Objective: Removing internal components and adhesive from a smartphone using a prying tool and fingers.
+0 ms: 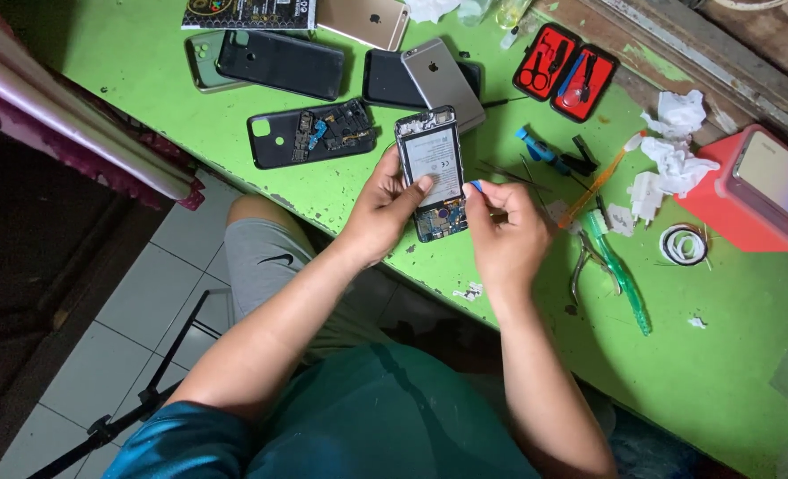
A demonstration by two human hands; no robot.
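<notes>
1. The opened phone (433, 173) lies at the centre of the frame on the green surface (731, 355), its back off and its white battery showing.
2. The left hand (383, 208) is closed on the phone, fingers behind its left edge and thumb on the battery.
3. The right hand (500, 222) pinches a small blue pick (475, 186) just beside the phone's right edge.
4. The phone looks light and stiff but fragile: bare boards and connectors show at its lower end. I judge the frame edges the safest hold, not the battery or boards.
5. A red tool case (567, 73) lies open at upper centre-right.
6. A red box (748, 200) with a phone on it sits at the right edge.
7. A dark printed packet (247, 12) lies at the top, left of centre.
8. Another opened phone (312, 133) lies to the upper left.
</notes>
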